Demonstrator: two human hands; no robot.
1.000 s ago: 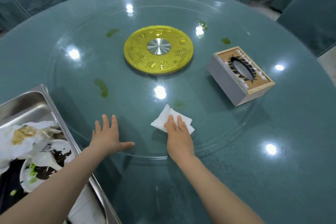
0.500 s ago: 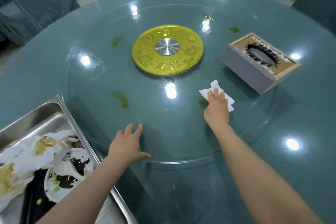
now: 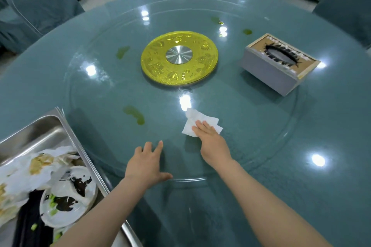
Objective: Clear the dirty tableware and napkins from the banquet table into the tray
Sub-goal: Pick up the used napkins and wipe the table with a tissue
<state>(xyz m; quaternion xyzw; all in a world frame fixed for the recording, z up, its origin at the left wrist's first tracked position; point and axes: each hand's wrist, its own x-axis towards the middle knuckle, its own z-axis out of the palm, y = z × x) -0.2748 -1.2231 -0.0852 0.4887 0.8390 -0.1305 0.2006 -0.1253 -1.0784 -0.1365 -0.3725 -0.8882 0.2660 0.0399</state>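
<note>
Napkin (image 3: 200, 122) under flat right hand (image 3: 212, 142); left hand (image 3: 145, 164) flat, empty, nearby.

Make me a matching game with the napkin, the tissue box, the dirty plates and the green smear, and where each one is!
Things:
1. white napkin
2. tissue box
3. dirty plates
4. green smear

Places:
A. in the metal tray
B. under the right hand
C. on the glass between tray and napkin
D. right of the yellow disc

Pairs: 1-B, 2-D, 3-A, 4-C
</note>
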